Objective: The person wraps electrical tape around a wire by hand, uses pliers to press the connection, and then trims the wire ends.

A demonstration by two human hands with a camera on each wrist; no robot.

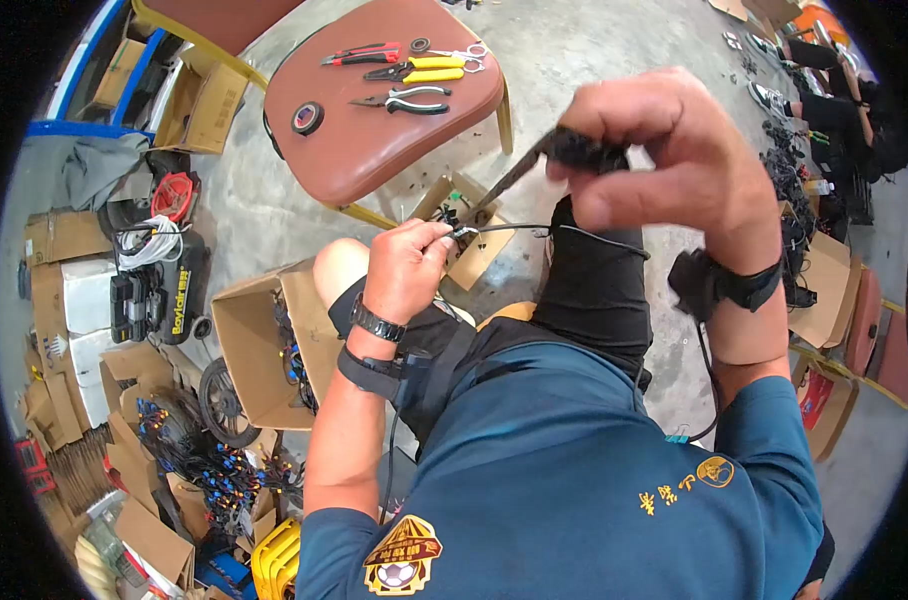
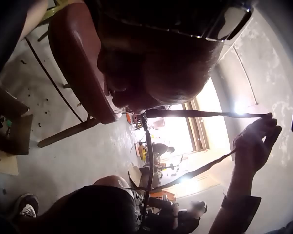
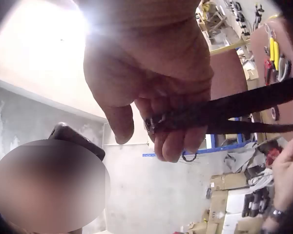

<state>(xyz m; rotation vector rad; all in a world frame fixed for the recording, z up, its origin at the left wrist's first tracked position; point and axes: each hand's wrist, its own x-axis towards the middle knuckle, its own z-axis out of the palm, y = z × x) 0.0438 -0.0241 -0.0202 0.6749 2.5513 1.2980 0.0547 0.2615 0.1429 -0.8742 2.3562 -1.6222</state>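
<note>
My left hand [image 1: 404,265] pinches a thin black cable [image 1: 514,227] near a joint with a shiny bit, above my lap. From that spot a dark strip of tape [image 1: 521,172] runs up, stretched, to my raised right hand [image 1: 689,150]. The right hand holds a bunched black part [image 1: 586,150] of it between thumb and fingers. In the right wrist view, the strip [image 3: 224,108] lies across the curled fingers and splits into two strands. The left wrist view shows the strip [image 2: 200,114] taut, with the cable [image 2: 150,168] hanging below the left hand.
A brown padded chair [image 1: 374,160] ahead bears pliers [image 1: 404,100], yellow-handled strippers [image 1: 434,70], a red cutter [image 1: 364,54] and a tape roll [image 1: 308,118]. Open cardboard boxes [image 1: 244,350] stand at left, one small box [image 1: 479,255] between my legs. People sit at far right.
</note>
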